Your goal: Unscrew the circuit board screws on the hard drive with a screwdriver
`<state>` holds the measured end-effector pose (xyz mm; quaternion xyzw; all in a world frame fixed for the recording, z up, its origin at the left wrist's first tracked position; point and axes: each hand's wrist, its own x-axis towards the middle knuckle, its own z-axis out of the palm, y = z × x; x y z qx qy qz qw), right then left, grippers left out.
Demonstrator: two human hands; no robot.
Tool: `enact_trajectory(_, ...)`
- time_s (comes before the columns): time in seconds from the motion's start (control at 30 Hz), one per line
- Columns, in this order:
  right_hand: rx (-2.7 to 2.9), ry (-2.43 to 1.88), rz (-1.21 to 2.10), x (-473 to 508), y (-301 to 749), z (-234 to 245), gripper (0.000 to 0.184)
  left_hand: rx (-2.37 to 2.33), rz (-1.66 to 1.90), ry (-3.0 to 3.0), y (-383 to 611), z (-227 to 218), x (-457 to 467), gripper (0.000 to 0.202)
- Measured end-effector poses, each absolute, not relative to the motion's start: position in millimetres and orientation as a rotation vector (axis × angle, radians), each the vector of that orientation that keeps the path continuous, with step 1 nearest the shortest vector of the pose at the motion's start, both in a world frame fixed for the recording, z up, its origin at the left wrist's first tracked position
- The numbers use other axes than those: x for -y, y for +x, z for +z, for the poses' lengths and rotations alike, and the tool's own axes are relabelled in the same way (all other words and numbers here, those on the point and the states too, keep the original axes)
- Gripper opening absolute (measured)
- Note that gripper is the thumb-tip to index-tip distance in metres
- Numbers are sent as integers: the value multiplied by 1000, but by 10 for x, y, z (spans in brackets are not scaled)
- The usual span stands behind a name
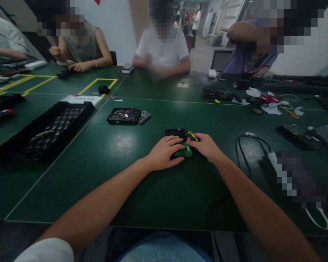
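A hard drive (176, 133) lies on the green table in front of me, its green circuit board (186, 150) facing up. My left hand (165, 153) grips it from the left, fingers across the top and thumb along the near edge. In my right hand (205, 145) is a screwdriver with a yellow and black handle (192, 136), pinched between thumb and fingers at the drive's right side. The screwdriver's tip cannot be made out. Farther off to the left lies another hard drive (123, 115), with a loose circuit board (145, 117) against its right end.
On the left stands a long black tray (79, 109) with metal pieces inside. Cables and scraps (270, 100) are heaped at the right, near another drive with a circuit board (297, 134). A black cable (237, 145) loops beside a power strip (274, 163). Several people sit opposite.
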<state>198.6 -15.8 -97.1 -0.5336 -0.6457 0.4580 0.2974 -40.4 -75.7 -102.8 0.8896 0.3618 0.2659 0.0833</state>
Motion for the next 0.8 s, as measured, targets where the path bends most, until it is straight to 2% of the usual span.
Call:
enact_trajectory(0.53, 1757, -1439, 1167, 151, 1994, -962, 24, -1072, 803, 2656, -402, -1025, 762, 48)
enact_trajectory(0.8, 1675, -1416, 1263, 162, 1984, -939, 26, -1074, 806, 2654, -399, -1018, 766, 49)
